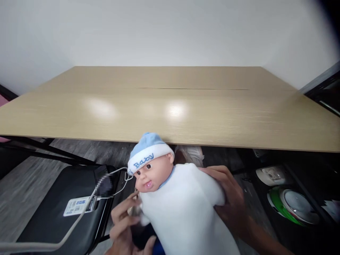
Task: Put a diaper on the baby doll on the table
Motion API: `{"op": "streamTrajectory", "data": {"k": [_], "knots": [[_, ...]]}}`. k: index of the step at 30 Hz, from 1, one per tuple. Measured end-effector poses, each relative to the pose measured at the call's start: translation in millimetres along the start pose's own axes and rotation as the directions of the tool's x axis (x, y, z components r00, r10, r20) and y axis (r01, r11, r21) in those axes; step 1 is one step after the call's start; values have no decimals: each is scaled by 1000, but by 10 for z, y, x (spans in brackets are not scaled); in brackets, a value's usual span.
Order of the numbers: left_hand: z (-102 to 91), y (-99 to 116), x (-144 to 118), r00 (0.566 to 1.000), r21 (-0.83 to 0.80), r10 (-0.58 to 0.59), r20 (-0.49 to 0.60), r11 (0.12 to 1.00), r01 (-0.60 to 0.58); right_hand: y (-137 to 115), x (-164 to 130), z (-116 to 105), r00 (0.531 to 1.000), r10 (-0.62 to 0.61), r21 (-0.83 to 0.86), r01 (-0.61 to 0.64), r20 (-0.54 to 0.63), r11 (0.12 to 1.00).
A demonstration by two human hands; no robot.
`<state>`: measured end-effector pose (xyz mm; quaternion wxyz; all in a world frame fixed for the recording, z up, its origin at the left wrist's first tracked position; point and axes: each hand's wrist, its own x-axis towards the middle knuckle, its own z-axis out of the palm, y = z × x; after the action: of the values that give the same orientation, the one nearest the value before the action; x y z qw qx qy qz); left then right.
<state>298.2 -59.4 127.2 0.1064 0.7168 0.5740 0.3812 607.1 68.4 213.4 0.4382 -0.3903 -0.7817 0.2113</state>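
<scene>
Doll (172,191): at the desk's (170,109) near side, lower end cut off.
Left hand (127,223): blurred; we can't tell its grip.
Right hand (231,202): holding a sleeve (218,194).
Clothing (191,212): white; lettered blue-white cap (149,150).

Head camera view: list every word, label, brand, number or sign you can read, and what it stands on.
"Baby": white band of the blue hat on the baby doll.
Cropped lettering at the band's left edge: unreadable.
White printed label on the black chair: too small to read.
</scene>
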Motion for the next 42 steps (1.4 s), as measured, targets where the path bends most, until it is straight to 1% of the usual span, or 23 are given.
{"op": "streamTrajectory", "data": {"k": [1, 2, 3, 5, 7, 9, 12, 14, 16, 18, 21, 24, 27, 30, 33, 36, 39, 42], "knots": [[-58, -53, 60, 993, -38, -19, -118, 999, 15, -23, -14, -18, 998, 18, 11, -18, -55, 1000], [-102, -92, 153, 983, -71, -22, -181, 997, 9, -40, -15, -33, 993, 43, 21, -41, -106, 999], [-138, -116, 279, 982, -78, -18, -186, 997, 3, -50, 1, -48, 985, 74, 27, -71, -157, 997], [-201, -124, 616, 997, -18, -13, -81, 1000, 11, -45, 97, -101, 960, 126, 13, -126, -250, 992], [-276, -92, 1037, 999, 47, -24, -24, 999, 25, 1, 276, -211, 947, 118, -69, -145, -299, 987], [-367, -45, 1489, 996, 64, -35, 84, 998, 30, 97, 505, -385, 962, 68, -223, -130, -265, 966], [-472, -12, 2104, 975, 57, -14, 224, 998, 2, 330, 830, -678, 994, 42, -480, -85, -99, 873], [-483, -34, 2420, 954, 46, 23, 300, 998, -39, 524, 977, -814, 998, 65, -572, -58, -8, 818], [-451, -85, 2656, 931, 38, 52, 361, 997, -70, 720, 1054, -870, 994, 94, -598, -45, 51, 800], [-410, -145, 2825, 919, 33, 68, 388, 996, -87, 893, 1074, -864, 987, 131, -595, -54, 87, 802], [-397, -230, 2983, 911, 38, 78, 405, 994, -102, 1076, 1036, -810, 983, 165, -579, -89, 80, 810], [-461, -331, 3058, 909, 100, 46, 414, 990, -96, 1177, 962, -749, 990, 138, -541, -113, 6, 833], [-536, -491, 3091, 922, 220, -6, 388, 972, -86, 1255, 900, -675, 992, 108, -493, -129, -71, 860], [-553, -690, 3140, 936, 323, -3, 352, 939, -119, 1346, 933, -586, 990, 100, -479, -133, -95, 868], [-513, -856, 3256, 943, 370, 42, 331, 913, -171, 1437, 1129, -516, 993, 89, -463, -117, -81, 878], [-455, -970, 3458, 951, 401, 54, 303, 899, -179, 1548, 1465, -480, 994, 113, -442, -106, -10, 891], [-396, -1080, 3745, 957, 455, 37, 287, 874, -170, 1734, 1848, -457, 988, 140, -435, -98, 67, 895], [-326, -1222, 4085, 959, 512, 15, 283, 843, -164, 1989, 2202, -417, 983, 146, -414, -89, 109, 906]]}}
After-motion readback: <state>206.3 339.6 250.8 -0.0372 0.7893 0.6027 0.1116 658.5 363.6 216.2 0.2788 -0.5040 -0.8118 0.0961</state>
